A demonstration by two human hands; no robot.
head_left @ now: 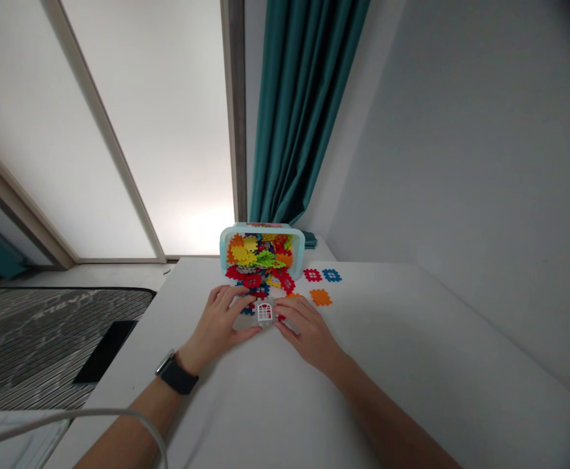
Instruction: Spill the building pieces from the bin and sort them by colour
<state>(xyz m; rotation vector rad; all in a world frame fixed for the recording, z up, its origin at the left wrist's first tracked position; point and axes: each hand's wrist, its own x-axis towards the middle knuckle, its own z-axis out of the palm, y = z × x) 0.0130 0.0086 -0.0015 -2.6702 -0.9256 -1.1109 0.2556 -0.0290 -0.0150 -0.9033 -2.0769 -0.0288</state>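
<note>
Between my two hands is a grey interlocking building piece with a white arched window (265,312). My left hand (223,319) closes on its left side, the thumb at the near corner and the index finger at the far corner. From the right, my right hand (309,329) pinches the opposite edge with fingers and thumb. Just beyond the fingers lie loose notched plastic pieces, among them a red piece (252,281) and a blue piece (248,311). Part of an orange piece shows behind my right fingers.
A light-blue plastic tub (223,251) lies with its opening toward me, full of coloured pieces spilling onto the white table (285,404). To the right are a red piece (313,275), a blue piece (332,275) and an orange piece (321,298). A pale cable (94,412) crosses the lower left.
</note>
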